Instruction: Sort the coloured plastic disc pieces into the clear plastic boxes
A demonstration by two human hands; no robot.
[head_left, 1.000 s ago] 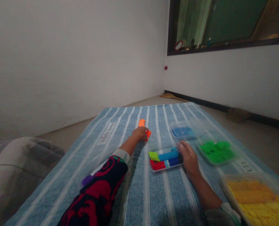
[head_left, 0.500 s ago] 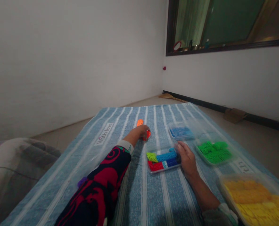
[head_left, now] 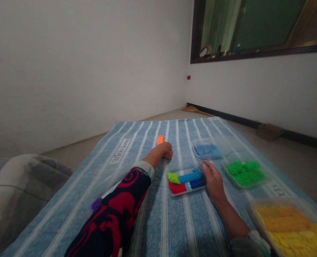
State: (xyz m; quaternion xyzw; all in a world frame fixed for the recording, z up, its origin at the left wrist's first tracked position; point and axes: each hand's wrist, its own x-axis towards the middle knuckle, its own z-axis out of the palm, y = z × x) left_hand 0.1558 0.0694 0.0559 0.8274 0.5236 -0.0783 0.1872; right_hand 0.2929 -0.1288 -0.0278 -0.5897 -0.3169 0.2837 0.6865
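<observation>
My left hand (head_left: 166, 150) is stretched far out over the cloth, its fingers closed around an orange-red piece that shows only as a sliver at the fingertips. Just beyond it lies a bright orange strip (head_left: 160, 139) of small pieces. My right hand (head_left: 212, 178) grips the right edge of a clear plastic box (head_left: 186, 193), thumb and fingers at its rim. Inside that box are blocks of small pieces in lime green (head_left: 172, 177), blue (head_left: 189, 177), red (head_left: 177, 188) and dark blue (head_left: 196, 184).
To the right stand clear boxes of blue pieces (head_left: 206, 149), green pieces (head_left: 245, 174) and yellow and orange pieces (head_left: 295, 228). A purple piece (head_left: 96, 203) lies beside my left sleeve. The striped cloth (head_left: 153, 221) covers the surface; a cloth-draped bulk (head_left: 21, 192) is at left.
My left hand has closed further over the orange-red piece, so less of it shows. The right hand stays at the box. The view has shifted slightly.
</observation>
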